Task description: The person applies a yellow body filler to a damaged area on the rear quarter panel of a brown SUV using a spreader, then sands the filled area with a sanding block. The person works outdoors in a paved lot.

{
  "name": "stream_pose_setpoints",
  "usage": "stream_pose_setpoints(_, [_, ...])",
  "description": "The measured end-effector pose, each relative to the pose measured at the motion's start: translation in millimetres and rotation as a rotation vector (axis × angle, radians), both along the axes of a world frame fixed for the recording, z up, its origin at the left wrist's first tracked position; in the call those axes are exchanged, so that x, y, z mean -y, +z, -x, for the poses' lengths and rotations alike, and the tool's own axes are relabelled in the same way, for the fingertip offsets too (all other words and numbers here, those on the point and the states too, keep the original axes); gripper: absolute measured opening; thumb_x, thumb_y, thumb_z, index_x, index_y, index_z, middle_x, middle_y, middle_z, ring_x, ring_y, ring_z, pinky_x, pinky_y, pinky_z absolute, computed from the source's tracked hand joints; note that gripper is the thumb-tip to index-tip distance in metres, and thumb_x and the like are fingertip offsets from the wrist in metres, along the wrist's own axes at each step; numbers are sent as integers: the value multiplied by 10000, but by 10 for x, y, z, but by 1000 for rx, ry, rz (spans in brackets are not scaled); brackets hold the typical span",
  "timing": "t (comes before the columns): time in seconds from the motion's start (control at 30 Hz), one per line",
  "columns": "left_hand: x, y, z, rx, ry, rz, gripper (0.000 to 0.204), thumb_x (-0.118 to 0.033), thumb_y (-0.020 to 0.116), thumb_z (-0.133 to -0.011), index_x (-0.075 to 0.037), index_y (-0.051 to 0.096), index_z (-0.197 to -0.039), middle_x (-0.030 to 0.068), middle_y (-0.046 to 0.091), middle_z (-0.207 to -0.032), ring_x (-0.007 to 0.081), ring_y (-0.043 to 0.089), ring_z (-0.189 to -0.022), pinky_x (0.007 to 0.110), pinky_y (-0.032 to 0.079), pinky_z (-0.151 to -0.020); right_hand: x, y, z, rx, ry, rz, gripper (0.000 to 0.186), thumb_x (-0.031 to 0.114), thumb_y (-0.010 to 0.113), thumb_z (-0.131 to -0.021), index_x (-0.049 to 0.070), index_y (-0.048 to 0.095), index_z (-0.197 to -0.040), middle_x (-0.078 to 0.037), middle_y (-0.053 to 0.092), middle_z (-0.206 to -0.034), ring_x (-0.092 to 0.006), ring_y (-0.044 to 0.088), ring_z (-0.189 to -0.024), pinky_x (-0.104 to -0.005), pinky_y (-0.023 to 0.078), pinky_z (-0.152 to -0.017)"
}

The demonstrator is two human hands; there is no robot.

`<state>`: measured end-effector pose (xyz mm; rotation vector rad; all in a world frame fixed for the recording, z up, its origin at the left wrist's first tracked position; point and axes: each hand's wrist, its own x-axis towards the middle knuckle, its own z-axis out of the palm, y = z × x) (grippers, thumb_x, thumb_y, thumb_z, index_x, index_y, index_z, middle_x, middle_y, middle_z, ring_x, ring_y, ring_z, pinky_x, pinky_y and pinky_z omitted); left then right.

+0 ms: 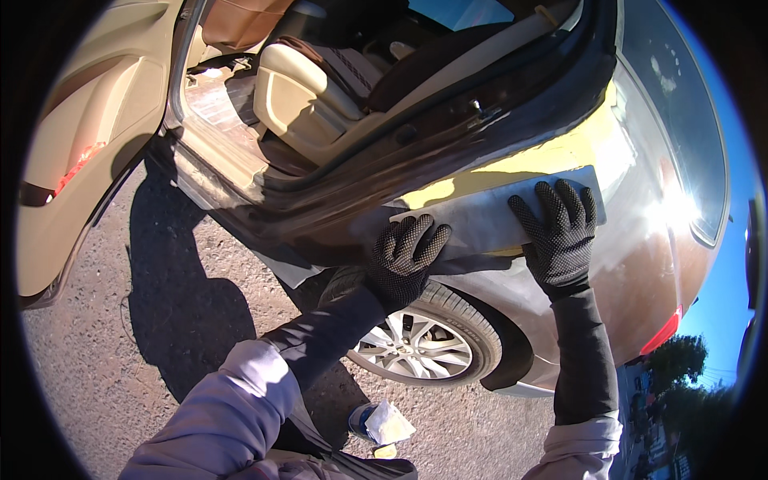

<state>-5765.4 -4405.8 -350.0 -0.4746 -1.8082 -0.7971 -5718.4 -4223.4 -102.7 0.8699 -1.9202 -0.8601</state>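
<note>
A long, flat grey board (484, 214) lies against the rear side panel of a brown car, over a patch of yellow body filler (512, 164). My left hand (406, 260), in a black dotted glove, holds the board's left end with its fingers bent over the face. Near the board's right end, my right hand (558, 234), gloved alike, presses it to the panel with fingers spread along the surface. The board's underside is hidden. Yellow filler shows above the board, and a thin strip of it below.
The rear wheel (424, 340) sits just beneath my hands. An open door (112, 120) stands at the left, exposing a beige seat (300, 100). On the rough ground, a blue can (362, 420) has a pale square piece (390, 422) on top. Sun glares off the rear panel.
</note>
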Motion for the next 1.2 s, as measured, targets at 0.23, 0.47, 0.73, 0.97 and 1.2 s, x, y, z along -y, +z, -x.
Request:
stream_pose_setpoints(0.23, [-188, -155, -70, 4, -54, 34, 585, -143, 631, -882, -168, 603, -1466, 169, 542, -1472, 372, 505, -1332, 556, 391, -1105, -236, -199, -131, -38, -12, 22, 624, 163, 701, -683, 301, 729, -1291, -100, 588, -1353, -381, 522, -1298, -645, 335, -1157])
stream_pose_setpoints(0.47, [-164, -215, -147, -17, -52, 133, 548, -199, 594, -916, -168, 603, -1463, 160, 534, -1475, 370, 550, -1278, 573, 393, -1144, -485, -537, -262, -59, -82, 104, 536, 166, 661, -751, 277, 751, -1268, -119, 592, -1337, -399, 515, -1286, -627, 344, -1124])
stream_pose_setpoints(0.73, [6, -291, -283, 16, -178, 177, 514, -182, 585, -924, -166, 610, -1437, 148, 562, -1441, 369, 563, -1258, 554, 444, -1107, -459, -806, -662, -4, -163, 154, 518, 261, 708, -802, 271, 711, -1320, -123, 564, -1348, -399, 514, -1293, -645, 365, -1117])
stream_pose_setpoints(0.97, [229, -176, 2, -67, -85, 26, 602, -181, 592, -912, -203, 539, -1511, 139, 513, -1512, 381, 539, -1266, 593, 389, -1115, 26, -539, -360, -146, -41, 60, 536, 123, 647, -815, 286, 731, -1319, -101, 581, -1349, -353, 530, -1293, -618, 364, -1146])
stream_pose_setpoints(1.2, [452, -342, 188, 72, -113, 67, 732, -174, 655, -842, -120, 467, -1548, 186, 494, -1495, 396, 495, -1329, 587, 360, -1149, 312, -697, -7, -102, 4, 81, 436, 165, 654, -893, 328, 736, -1289, -80, 572, -1364, -333, 539, -1284, -616, 359, -1161])
